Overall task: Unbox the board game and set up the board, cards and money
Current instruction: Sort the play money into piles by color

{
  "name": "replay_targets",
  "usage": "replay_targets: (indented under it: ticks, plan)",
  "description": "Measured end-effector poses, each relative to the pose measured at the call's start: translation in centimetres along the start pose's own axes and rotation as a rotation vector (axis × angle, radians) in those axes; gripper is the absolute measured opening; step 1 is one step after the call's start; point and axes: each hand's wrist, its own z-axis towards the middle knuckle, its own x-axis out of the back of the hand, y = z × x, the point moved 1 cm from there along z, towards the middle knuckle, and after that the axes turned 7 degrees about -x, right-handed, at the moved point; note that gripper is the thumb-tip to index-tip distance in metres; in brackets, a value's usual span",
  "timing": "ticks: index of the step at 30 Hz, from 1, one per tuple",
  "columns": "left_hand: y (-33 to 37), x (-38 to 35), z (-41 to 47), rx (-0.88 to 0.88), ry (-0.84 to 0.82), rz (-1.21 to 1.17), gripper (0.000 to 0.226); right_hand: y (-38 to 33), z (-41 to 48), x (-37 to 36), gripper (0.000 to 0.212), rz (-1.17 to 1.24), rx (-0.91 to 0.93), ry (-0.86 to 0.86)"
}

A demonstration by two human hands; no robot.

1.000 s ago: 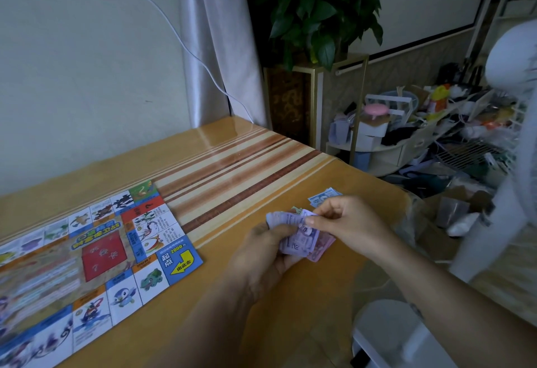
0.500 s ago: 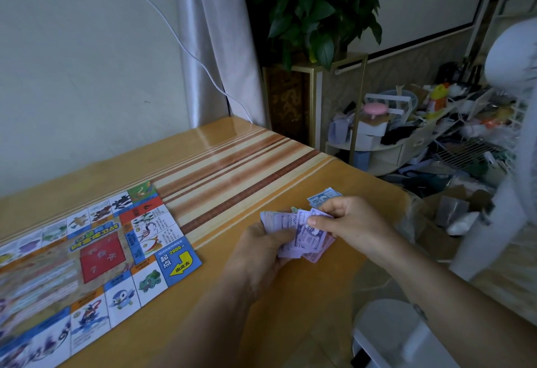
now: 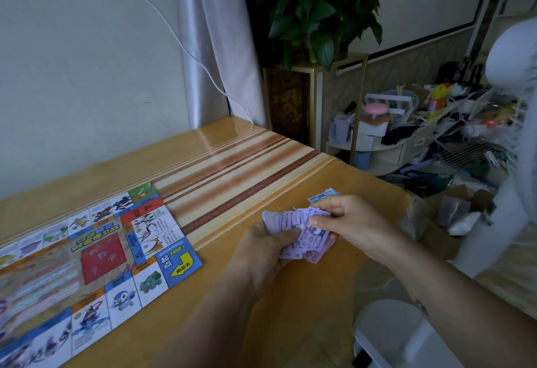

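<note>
The play money (image 3: 302, 234) is a loose fan of small paper notes, mostly lilac-purple with a pinkish one at the bottom, printed with fine banknote patterns. The figures on them are too small for me to read with confidence. The fan sits above the right end of the desk (image 3: 232, 170), near its edge, held between both hands. One pale blue note (image 3: 324, 194) lies flat on the desk just beyond the hands.

The board (image 3: 96, 257) lies unfolded on the left part of the desk, well apart from the money. It has a border of white squares with cartoon creatures and a red square near the middle. Its nearest corner is a blue square with a yellow arrow, reading "起点", "2000" and, on the arrow, "由此去".

The left hand (image 3: 261, 254) cradles the fan from underneath, its thumb (image 3: 286, 234) laid across the notes and clamping them against the curled fingers. The right hand (image 3: 351, 219) comes in from the other side, its fingers (image 3: 328, 208) curled together, thumb and forefinger pinching the upper notes at their edge.
</note>
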Motion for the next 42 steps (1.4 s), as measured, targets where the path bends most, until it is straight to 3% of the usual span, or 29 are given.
replay_targets:
  ticks: [4, 9, 12, 15, 18, 22, 27, 33, 42]
  plan:
    - [-0.12, -0.23, 0.04, -0.015, 0.006, 0.025, 0.012, -0.31, -0.21, -0.07, 0.005, -0.073, 0.009, -0.024]
    - [0.26, -0.22, -0.38, 0.046, -0.029, -0.14, 0.019, -0.58, -0.11, 0.23, 0.015, -0.135, 0.032, 0.053]
    - [0.19, -0.06, -0.4, 0.001, -0.017, -0.051, 0.021, -0.74, -0.19, 0.15, 0.006, -0.104, 0.035, 0.041]
    - [-0.06, -0.15, -0.31, -0.017, 0.021, 0.035, 0.016, -0.99, -0.34, -0.09, 0.013, -0.114, 0.047, 0.013]
    - [-0.03, -0.2, -0.3, 0.002, 0.032, 0.017, 0.011, -0.99, -0.3, 0.04, 0.013, -0.12, 0.051, 0.028]
    - [0.26, -0.12, -0.45, 0.022, -0.034, -0.038, 0.021, -0.88, -0.18, 0.27, 0.016, -0.137, 0.045, 0.042]
    - [0.04, 0.11, -0.11, -0.031, 0.0, 0.088, 0.02, -0.65, -0.07, -0.07, 0.031, -0.112, 0.003, -0.015]
    - [-0.2, 0.2, 0.3, -0.004, 0.064, 0.12, 0.008, -0.58, 0.08, 0.11, 0.026, -0.051, -0.004, -0.018]
    - [0.24, -0.31, 0.47, 0.03, 0.025, 0.007, 0.01, -0.2, 0.33, 0.28, 0.028, 0.13, -0.03, -0.054]
